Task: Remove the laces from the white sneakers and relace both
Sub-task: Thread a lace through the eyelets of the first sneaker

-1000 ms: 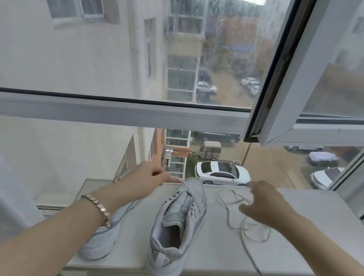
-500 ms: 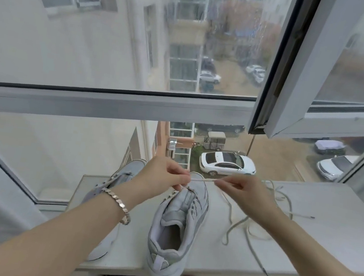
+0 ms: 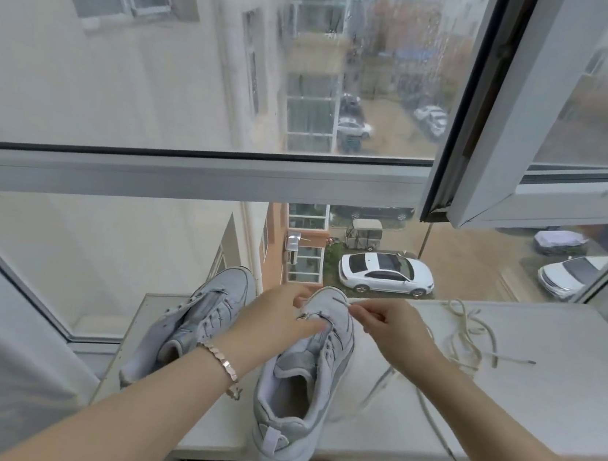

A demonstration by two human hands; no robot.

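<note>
Two white sneakers on the surface [image 3: 549, 406], toes toward the window. Near sneaker [image 3: 294, 394]: heel overhangs the front edge; the left hand [image 3: 276, 322] pinches its front eyelet area. Right hand [image 3: 393, 333] pinches the lace [image 3: 512, 359] end over the toe, the remainder lying looped to the right. Far sneaker [image 3: 200, 317] lies alongside, untouched.

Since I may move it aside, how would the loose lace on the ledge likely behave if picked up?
The loose lace would probably droop floppy: it lies in slack loops. Thin, so likely light. Its crossed loops may snag.
</note>
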